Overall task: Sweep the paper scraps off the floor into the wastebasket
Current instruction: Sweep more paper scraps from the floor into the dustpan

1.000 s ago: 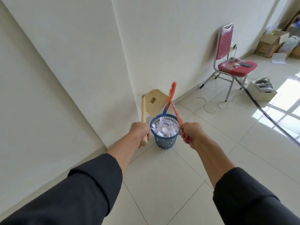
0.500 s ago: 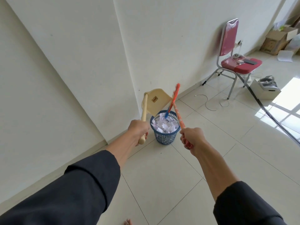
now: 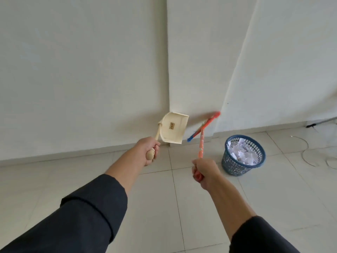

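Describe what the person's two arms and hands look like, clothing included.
Both arms wear long dark, near-black sleeves. The left sleeve is pushed back, its cuff bunched in a thick fold, so the forearm is bare. The right sleeve ends nearer the elbow, so more forearm is bare. The left hand and right hand are bare: no gloves, watch or rings show.

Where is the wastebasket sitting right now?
In the head view the blue wastebasket stands on the tiled floor at right, near the wall's base, just right of the right hand gripping the orange broom.
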Tool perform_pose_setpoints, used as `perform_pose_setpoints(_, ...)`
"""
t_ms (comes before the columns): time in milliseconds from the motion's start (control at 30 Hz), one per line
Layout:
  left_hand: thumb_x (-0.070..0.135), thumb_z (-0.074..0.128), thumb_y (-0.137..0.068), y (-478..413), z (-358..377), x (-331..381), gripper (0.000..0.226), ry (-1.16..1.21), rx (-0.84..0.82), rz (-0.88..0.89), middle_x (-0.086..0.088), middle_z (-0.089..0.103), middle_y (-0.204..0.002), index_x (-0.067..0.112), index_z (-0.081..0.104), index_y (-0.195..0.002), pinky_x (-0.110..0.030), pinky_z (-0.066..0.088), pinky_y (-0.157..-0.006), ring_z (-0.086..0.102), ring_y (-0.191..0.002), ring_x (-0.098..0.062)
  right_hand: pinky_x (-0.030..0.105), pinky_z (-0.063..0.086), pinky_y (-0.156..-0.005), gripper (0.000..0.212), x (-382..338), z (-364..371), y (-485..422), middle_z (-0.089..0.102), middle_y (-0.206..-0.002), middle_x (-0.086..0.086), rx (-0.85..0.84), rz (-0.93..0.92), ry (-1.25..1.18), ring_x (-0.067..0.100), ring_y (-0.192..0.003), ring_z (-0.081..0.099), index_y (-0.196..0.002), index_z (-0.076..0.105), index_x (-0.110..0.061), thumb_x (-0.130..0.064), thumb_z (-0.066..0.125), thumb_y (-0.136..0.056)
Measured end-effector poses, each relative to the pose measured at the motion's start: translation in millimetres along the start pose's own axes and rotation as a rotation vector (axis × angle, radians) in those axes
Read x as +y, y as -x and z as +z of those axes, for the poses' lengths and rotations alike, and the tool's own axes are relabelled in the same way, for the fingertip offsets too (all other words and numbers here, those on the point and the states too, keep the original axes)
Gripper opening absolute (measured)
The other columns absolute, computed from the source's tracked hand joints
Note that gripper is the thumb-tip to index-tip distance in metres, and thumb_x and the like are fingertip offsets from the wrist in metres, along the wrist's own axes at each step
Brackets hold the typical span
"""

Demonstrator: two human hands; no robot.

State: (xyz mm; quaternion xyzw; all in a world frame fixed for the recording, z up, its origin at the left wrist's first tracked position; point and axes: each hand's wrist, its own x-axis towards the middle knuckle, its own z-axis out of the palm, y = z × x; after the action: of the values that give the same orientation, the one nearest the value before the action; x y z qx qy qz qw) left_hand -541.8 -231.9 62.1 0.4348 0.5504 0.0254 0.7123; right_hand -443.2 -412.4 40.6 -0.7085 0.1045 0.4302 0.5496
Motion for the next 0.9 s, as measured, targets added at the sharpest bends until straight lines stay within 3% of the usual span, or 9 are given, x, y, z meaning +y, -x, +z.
perform_pose_setpoints(200, -0.003, 0.048, -0.093, 6.6, -211.0, -69.6, 0.015, 0.329, 0.165, -0.106, 0.003, 0.043, -0.044, 0.01, 0.052, -0.086, -0.012, 0.032, -0.03, 0.039, -0.028, -0.003, 0.012, 0.03, -0.033, 0.013, 66.8, 174.1, 24.6, 0.043, -0.054, 0.002, -0.234, 0.199, 0.118, 0.004, -0.03, 0.03, -0.089, 0.054, -0.008, 0.003, 0.046, -0.093)
perform_pose_setpoints(367, -0.001, 0.047, -0.095, 47.2, -381.9, -134.6, 0.014, 0.671, 0.369, -0.138, 0.001, 0.044, -0.043, 0.009, 0.054, -0.09, -0.013, 0.036, -0.03, 0.04, -0.028, -0.004, 0.014, 0.031, -0.033, 0.01, 150.0, 329.1, 84.4, 0.047, -0.052, 0.005, -0.388, 0.258, 0.374, 0.005, -0.031, 0.029, -0.093, 0.057, -0.001, 0.003, 0.048, -0.091)
perform_pose_setpoints(467, -0.003, 0.048, -0.094, 75.4, -478.2, -168.2, 0.016, 0.893, 0.503, -0.119, -0.001, 0.048, -0.055, 0.009, 0.057, -0.098, -0.014, 0.039, -0.03, 0.042, -0.027, -0.004, 0.015, 0.032, -0.032, 0.01, 185.8, 416.9, 124.5, 0.048, -0.052, 0.006, -0.499, 0.251, 0.511, 0.006, -0.031, 0.031, -0.096, 0.058, 0.004, 0.005, 0.049, -0.09)
perform_pose_setpoints(733, -0.004, 0.048, -0.094, 142.1, -667.9, -210.0, 0.019, 1.288, 0.779, 0.011, -0.006, 0.052, -0.071, 0.006, 0.059, -0.107, -0.014, 0.041, -0.03, 0.043, -0.028, -0.005, 0.017, 0.04, -0.035, 0.011, 223.6, 611.5, 193.5, 0.052, -0.057, 0.009, -0.776, 0.21, 0.696, 0.009, -0.041, 0.041, -0.102, 0.058, 0.007, 0.005, 0.057, -0.091)
perform_pose_setpoints(900, -0.004, 0.051, -0.096, 161.7, -761.3, -209.3, 0.019, 1.442, 0.896, 0.057, -0.007, 0.056, -0.052, 0.003, 0.059, -0.111, -0.015, 0.042, -0.031, 0.042, -0.029, -0.006, 0.02, 0.05, -0.037, 0.013, 241.2, 735.6, 212.5, 0.066, -0.081, 0.021, -0.9, 0.326, 0.693, 0.009, -0.035, 0.053, -0.108, 0.054, 0.009, 0.007, 0.054, -0.095)
